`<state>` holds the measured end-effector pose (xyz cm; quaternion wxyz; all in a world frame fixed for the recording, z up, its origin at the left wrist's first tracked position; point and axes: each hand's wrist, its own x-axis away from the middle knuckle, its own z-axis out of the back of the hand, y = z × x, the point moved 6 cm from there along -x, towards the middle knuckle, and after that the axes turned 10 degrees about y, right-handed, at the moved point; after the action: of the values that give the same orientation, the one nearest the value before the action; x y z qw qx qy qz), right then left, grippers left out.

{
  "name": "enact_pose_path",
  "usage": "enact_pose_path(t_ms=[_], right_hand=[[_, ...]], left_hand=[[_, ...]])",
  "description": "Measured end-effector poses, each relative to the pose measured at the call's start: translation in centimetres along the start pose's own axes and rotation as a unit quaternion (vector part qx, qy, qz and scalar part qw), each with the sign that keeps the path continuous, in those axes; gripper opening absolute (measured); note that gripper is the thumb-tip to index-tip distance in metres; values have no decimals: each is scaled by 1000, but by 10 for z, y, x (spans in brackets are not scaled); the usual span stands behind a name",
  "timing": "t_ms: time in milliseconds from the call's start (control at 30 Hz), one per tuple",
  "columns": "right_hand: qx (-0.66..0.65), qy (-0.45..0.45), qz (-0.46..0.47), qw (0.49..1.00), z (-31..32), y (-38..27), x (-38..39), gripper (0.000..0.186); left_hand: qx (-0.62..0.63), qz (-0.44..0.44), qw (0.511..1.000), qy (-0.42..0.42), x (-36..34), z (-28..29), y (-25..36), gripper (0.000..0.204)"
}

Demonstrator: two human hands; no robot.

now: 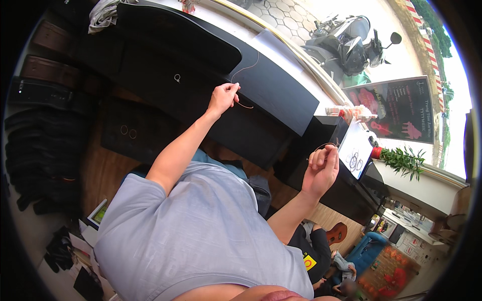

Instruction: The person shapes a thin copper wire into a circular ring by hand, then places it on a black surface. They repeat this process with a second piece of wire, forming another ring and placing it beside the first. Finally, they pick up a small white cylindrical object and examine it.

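Observation:
My left hand is raised over the black furniture, its thumb and fingers pinched on a thin copper-coloured string. One stretch of it arcs up beyond the fingertips; a short end curls out below. To the right, my right hand is closed, fingers bent against the thumb, with a thin copper-coloured string curving out at its top. Whether both hands hold one and the same string I cannot tell. Near the right hand, several dark coiled strings lie on a white sheet.
A black board with a rounded corner lies beyond the left hand, beside a long black surface. A small pale ring sits on black at left. A potted plant stands right. People sit near a small guitar at lower right.

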<state>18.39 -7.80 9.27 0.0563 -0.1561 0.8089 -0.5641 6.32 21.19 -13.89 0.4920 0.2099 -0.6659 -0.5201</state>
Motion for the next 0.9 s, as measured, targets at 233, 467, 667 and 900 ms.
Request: enact_pose_path(t_ms=[233,467,667,900], right_hand=[[92,-19,-36,995,-39,25,23,29],[159,-27,-103,981,-54,59,46,29],[207,-35,-101,972,-51,69,47,27],[284,-78,-52,954,-29,54,35,24]], left_hand=[[2,3,999,54,-28,21,-3,47],[-193,-140,963,121,-32,25,14,65],[-254,-180,945,100,-28,21,27,63],[-58,-355,921,152,65,37,144,35]])
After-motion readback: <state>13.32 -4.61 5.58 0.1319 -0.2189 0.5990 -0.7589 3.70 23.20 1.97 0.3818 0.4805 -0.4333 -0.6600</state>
